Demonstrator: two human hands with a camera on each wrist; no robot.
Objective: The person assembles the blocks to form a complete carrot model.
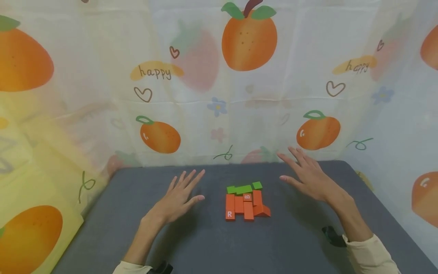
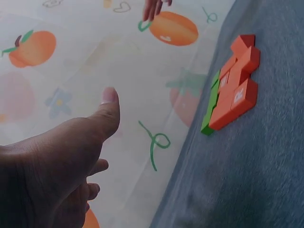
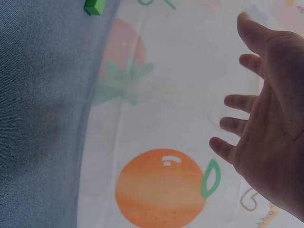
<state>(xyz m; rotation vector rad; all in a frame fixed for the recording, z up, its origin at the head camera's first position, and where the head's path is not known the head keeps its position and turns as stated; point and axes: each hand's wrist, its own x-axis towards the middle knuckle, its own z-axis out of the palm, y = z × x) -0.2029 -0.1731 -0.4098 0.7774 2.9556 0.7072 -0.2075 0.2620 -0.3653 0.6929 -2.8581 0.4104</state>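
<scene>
A cluster of orange blocks point(image 1: 239, 204) lies flat near the middle of the grey table, its pieces packed side by side. Two of them carry white letters, R and B. Along the cluster's far edge runs a row of green blocks point(image 1: 244, 189). My left hand point(image 1: 178, 199) hovers to the left of the blocks, fingers spread and touching nothing. To the right and farther back, my right hand point(image 1: 309, 177) is raised above the table with its fingers apart, also holding nothing. In the right wrist view only one green block point(image 3: 95, 6) shows, at the top edge.
The grey tabletop point(image 1: 260, 251) ends at a white cloth backdrop point(image 1: 239, 125) printed with oranges, strawberries and hearts. A yellowish cloth panel point(image 1: 30, 190) stands along the left side. Dark bands point(image 1: 333, 236) are at both wrists, by the pale sleeves.
</scene>
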